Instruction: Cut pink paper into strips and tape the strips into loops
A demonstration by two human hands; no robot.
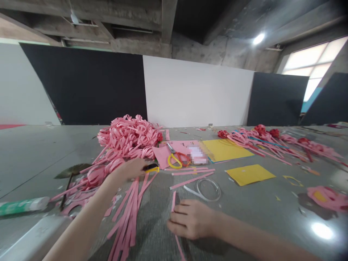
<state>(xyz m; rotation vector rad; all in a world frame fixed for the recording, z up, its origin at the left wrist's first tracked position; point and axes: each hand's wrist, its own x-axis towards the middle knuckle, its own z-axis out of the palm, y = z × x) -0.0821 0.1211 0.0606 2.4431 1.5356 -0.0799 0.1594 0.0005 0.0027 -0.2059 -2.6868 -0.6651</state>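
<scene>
My left hand [133, 169] reaches over the table beside the pink paper pile, its fingers closed around a small black-and-yellow tool [151, 168] whose exact kind is unclear. Nearer me, my right hand [191, 219] presses down with curled fingers on a narrow pink paper strip [174, 200]. A thin dark edge runs along that strip, mostly covered by the hand. Between the two arms lies a fan of loose pink strips [133, 214]. Scissors [175, 159] with yellow and red-orange handles rest on pink paper sheets just beyond my left hand.
A big heap of curled pink paper loops [130, 136] stands at left. Yellow sheets [228, 149], a coiled white strip [209, 189] and paper flowers [261, 137] lie rightward. A green-and-white tube [24, 206] and white box [35, 237] sit near left. Panels [198, 94] stand behind.
</scene>
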